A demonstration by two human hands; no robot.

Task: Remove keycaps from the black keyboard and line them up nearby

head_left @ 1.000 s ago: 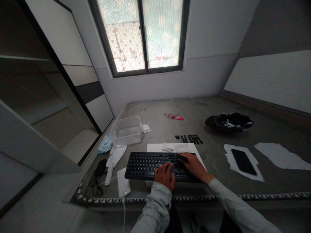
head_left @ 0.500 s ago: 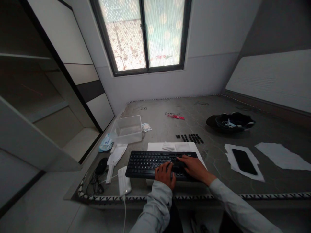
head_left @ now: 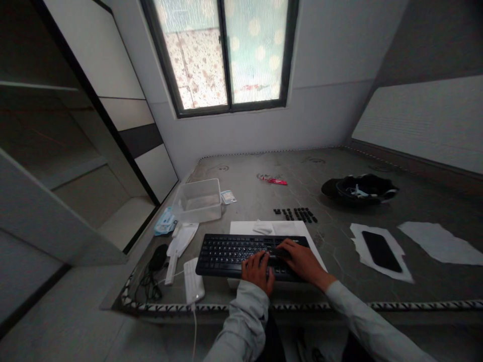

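Observation:
A black keyboard (head_left: pixel 221 254) lies over a white sheet or board (head_left: pixel 237 228) near the front edge of the padded surface. My left hand (head_left: pixel 257 271) rests on its keys at the right of the main block, fingers bent and a little apart, thumb separate. From the right, my right hand (head_left: pixel 304 259) reaches over the number-pad end with its fingers drawn together. Something dark shows at its fingertips, but I cannot make out what it is against the black keys. Behind the keyboard, several loose black keycaps (head_left: pixel 298 214) lie in rows.
To the left are a clear plastic bin (head_left: pixel 198 201), a blue packet (head_left: pixel 165 221), a black mouse (head_left: pixel 158 257) with its cable and a white power strip (head_left: pixel 193 281). On the right are a black cap (head_left: pixel 358 191) and a phone (head_left: pixel 381 250) on paper. A red item (head_left: pixel 277 181) lies farther back.
Both hands stay over the same part of the keyboard, with only a slight shift of the right fingers. The whole view has moved a little.

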